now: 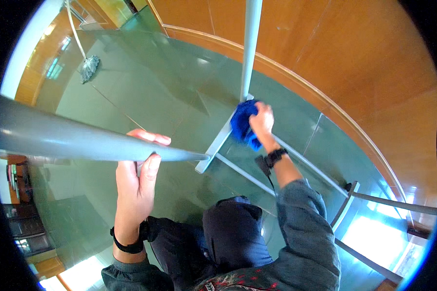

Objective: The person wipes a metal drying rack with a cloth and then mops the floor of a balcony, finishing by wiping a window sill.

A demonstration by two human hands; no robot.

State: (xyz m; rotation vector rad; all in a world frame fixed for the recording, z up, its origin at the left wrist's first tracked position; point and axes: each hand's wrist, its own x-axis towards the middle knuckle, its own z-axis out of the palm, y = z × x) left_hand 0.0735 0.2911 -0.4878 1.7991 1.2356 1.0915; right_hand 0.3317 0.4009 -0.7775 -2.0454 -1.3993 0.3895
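Observation:
My left hand [140, 177] is closed round a thick grey metal pole [82, 138], with the thumb and fingers on opposite sides of it. This pole runs down to one end of a flat grey foot bar [217, 143] on the floor. At the bar's far end, my right hand [263, 120] grips a fluffy blue cleaning cloth [243, 121]. The cloth lies against the bar near the base of a second upright pole [251, 48]. Part of the cloth is hidden under my fingers.
Thin grey rails [247, 173] join this foot bar to another one [345, 206] at the right. A wood-panelled wall [335, 63] curves along the far right. A string mop [89, 69] stands on the green tiled floor [145, 72] at the far left.

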